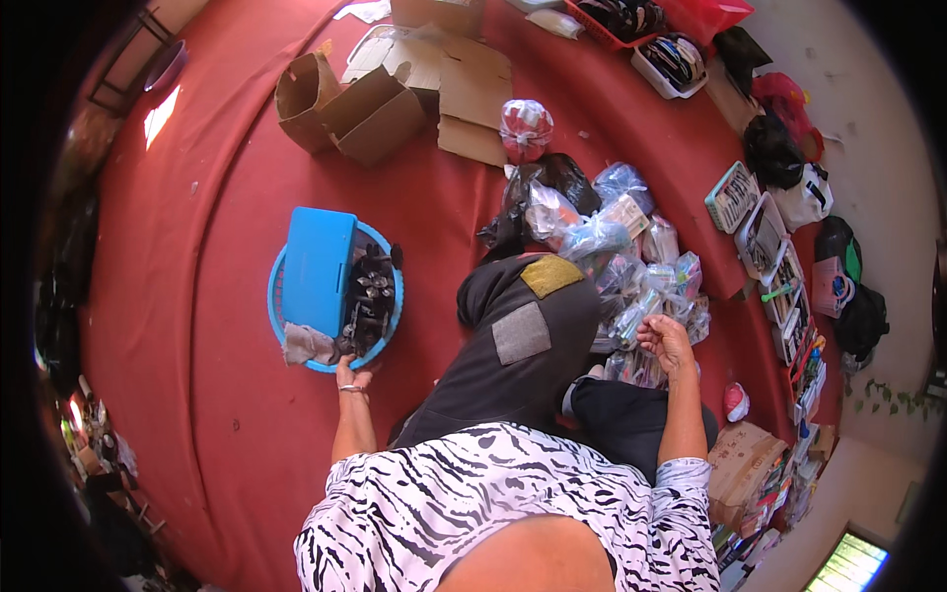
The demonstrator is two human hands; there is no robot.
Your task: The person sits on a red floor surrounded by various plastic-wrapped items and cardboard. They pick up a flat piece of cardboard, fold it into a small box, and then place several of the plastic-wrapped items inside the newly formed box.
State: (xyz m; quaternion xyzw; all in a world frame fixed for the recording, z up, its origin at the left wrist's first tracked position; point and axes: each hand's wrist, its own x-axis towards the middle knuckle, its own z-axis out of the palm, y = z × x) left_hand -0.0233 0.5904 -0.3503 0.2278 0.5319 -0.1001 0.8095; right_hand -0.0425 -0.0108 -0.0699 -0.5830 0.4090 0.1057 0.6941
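My left hand (354,376), with a bangle at the wrist, grips the near rim of a round blue plastic basket (400,296) on the red floor. Inside the basket a blue plastic case (318,259) leans at the left. Dark spoon-like utensils (373,288) fill its right side, and a greyish cloth (308,345) hangs over the near left rim. My right hand (667,342) is raised with curled fingers over a heap of clear plastic bags (621,277). Whether it pinches anything is too small to tell.
Cardboard boxes (373,115) lie ahead, beside a red-and-white wrapped bundle (526,129). A black plastic bag (562,181) touches the far side of the heap. Trays of small goods (763,237) line the right wall. Nearer me stands a carton (747,473). My bent legs (510,355) separate basket and heap.
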